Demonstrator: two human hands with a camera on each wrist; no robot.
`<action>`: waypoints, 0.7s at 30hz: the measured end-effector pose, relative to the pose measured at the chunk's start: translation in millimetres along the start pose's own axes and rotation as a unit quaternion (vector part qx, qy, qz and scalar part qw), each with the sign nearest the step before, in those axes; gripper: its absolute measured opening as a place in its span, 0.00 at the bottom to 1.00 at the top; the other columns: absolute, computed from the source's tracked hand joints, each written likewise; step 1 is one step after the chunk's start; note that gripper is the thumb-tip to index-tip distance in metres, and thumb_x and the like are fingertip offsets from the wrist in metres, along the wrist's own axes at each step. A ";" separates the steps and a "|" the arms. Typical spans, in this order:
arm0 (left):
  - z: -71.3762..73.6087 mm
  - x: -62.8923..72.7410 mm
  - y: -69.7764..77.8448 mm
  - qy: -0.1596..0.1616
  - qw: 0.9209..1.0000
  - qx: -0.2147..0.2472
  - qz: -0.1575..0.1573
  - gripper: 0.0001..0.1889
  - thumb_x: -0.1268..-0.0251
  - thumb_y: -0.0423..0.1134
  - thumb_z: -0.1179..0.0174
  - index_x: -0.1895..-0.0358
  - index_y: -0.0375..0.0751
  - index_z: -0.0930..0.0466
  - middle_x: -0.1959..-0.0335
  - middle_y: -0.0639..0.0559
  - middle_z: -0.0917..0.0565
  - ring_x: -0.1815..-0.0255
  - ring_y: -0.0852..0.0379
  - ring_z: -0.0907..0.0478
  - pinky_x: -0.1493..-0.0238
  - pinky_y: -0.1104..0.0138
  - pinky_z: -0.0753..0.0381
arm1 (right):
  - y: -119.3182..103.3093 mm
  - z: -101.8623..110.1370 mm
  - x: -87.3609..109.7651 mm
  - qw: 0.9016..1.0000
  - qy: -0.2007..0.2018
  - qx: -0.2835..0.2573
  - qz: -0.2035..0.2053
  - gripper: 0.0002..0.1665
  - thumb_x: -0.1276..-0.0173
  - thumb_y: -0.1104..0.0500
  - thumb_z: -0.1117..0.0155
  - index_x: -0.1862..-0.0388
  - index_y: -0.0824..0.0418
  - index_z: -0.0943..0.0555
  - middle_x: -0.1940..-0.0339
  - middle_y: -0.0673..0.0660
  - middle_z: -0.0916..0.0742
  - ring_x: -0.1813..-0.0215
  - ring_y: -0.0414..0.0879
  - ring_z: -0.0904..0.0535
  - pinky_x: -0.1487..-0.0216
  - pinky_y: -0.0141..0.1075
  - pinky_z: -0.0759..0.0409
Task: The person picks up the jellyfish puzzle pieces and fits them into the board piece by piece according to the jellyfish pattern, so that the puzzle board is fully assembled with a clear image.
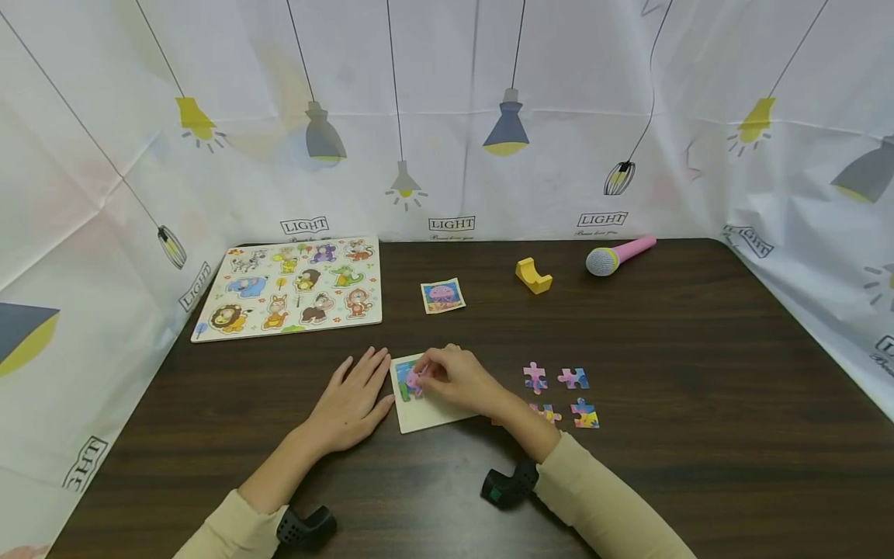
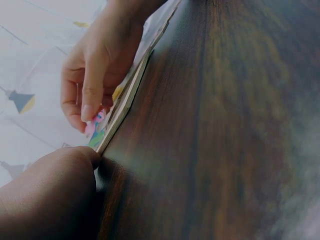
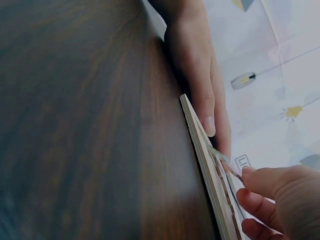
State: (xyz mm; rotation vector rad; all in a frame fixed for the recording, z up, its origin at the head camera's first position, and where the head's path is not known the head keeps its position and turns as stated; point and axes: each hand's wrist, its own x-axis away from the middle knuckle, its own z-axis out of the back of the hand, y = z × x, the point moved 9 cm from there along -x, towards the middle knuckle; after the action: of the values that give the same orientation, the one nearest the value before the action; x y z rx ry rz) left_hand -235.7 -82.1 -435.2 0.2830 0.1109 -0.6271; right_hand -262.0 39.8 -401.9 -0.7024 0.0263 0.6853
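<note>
A pale wooden puzzle tray (image 1: 427, 418) lies in front of me, a few blue and green pieces (image 1: 403, 374) in its upper left part. My right hand (image 1: 461, 382) is over the tray and pinches a pink puzzle piece (image 1: 414, 382) between thumb and fingers, at the placed pieces. In the left wrist view that puzzle piece (image 2: 99, 117) shows below the thumb tip. My left hand (image 1: 352, 404) rests on the table with fingers extended, thumb and fingertips at the tray's left edge. Loose jigsaw pieces (image 1: 573, 378) lie right of the tray, some partly hidden by my right forearm.
An animal peg board (image 1: 289, 287) lies at the back left. Beyond the tray is a small picture card (image 1: 443, 296). A yellow curved block (image 1: 534, 276) and a pink toy microphone (image 1: 620, 255) sit at the back right, before a lamp-patterned cloth (image 1: 447, 93).
</note>
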 end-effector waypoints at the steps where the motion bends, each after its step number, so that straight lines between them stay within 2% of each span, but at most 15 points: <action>1: 0.0 0.0 0.1 -0.001 1.000 0.001 0.000 0.32 0.29 0.51 0.59 0.29 0.35 0.49 0.29 0.43 0.46 0.28 0.48 0.55 0.33 0.49 0.57 | -0.4 0.2 0.1 1.000 0.002 0.006 0.000 0.04 0.38 0.59 0.36 0.64 0.57 0.18 0.76 0.44 0.21 0.71 0.39 0.33 0.68 0.31 0.35; 13: 0.9 -0.1 0.5 0.001 1.000 -0.001 0.001 0.31 0.29 0.51 0.59 0.30 0.35 0.49 0.29 0.43 0.46 0.28 0.48 0.54 0.33 0.49 0.56 | -5.1 -1.6 0.0 0.998 0.017 0.054 0.025 0.02 0.42 0.60 0.34 0.69 0.56 0.19 0.79 0.43 0.21 0.72 0.38 0.33 0.68 0.31 0.36; 21: 0.5 -0.2 0.1 0.000 1.000 0.001 0.003 0.32 0.29 0.51 0.58 0.30 0.34 0.48 0.29 0.43 0.46 0.28 0.48 0.55 0.34 0.49 0.57 | -4.7 -0.4 1.3 0.995 0.024 0.093 0.019 0.03 0.44 0.57 0.32 0.72 0.53 0.19 0.81 0.42 0.23 0.73 0.38 0.34 0.69 0.33 0.38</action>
State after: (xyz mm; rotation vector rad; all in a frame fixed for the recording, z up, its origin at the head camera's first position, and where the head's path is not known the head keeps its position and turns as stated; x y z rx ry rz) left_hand -235.8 -82.0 -434.7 0.2844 0.1096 -0.6215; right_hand -258.1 37.7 -399.8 -0.5414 0.1468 0.6926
